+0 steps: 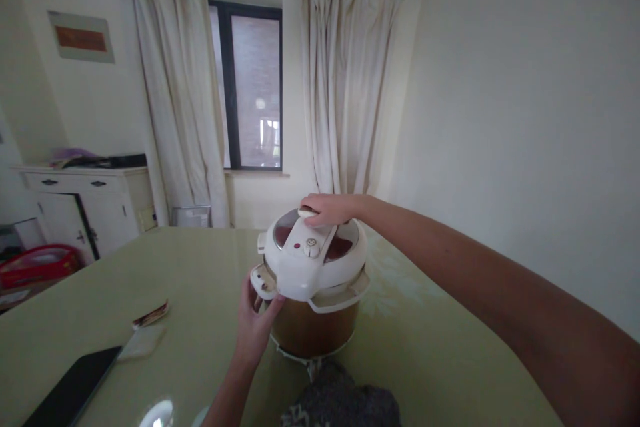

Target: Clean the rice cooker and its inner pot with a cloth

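An electric pressure cooker (pixel 315 320) with a brown body and a white lid (pixel 305 270) stands on the green table (pixel 200 280). My right hand (pixel 330 209) reaches across and its fingers are curled over the far end of the lid's handle. My left hand (pixel 257 320) grips the cooker's white side handle at the near left, thumb and fingers closed around it. A small white valve knob (pixel 311 248) sits on the lid's handle bar between my hands.
A dark phone (pixel 70 390) lies at the table's near left, with a small packet (pixel 150 314) and a pale pad beside it. A dark cloth (pixel 340 397) lies in front of the cooker. A white cabinet (pixel 85 203) and a red basket (pixel 35 263) stand at left.
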`<state>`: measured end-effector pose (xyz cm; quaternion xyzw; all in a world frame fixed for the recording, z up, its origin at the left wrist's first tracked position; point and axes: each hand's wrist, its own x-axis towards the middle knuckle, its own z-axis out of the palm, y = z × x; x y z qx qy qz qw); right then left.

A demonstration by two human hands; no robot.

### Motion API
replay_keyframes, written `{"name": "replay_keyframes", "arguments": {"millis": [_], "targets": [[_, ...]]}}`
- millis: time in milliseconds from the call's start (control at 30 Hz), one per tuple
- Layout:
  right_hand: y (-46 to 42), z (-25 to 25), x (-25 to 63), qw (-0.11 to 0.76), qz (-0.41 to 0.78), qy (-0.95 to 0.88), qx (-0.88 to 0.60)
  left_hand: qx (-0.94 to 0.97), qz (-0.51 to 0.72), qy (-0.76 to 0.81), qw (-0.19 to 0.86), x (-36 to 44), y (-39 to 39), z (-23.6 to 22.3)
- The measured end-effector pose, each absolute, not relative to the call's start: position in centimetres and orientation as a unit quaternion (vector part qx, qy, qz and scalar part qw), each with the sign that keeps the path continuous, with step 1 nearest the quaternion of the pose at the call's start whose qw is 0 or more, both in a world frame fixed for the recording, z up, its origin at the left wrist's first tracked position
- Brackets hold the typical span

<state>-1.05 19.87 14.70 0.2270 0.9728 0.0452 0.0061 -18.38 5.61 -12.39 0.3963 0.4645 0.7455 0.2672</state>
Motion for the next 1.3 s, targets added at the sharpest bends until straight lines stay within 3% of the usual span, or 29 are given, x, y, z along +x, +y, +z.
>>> {"name": "replay_keyframes", "arguments": {"millis": [200,800,1300], "targets": [[20.8,14.4,-0.9,-0.025,-0.040,0.991,0.126,0.399,0.745,0.459,0.272,-18.2,5.4,-12.1],[22.8,14.3,-0.8,-0.005,-0.126,0.987,0.096,0.396,0.740,0.467,0.278,-18.1,5.5,-12.0],[22.2,11.9,-0.6,-0.040,-0.061,0.984,0.161,0.399,0.733,0.475,0.279,-18.2,5.1,-12.0]]}}
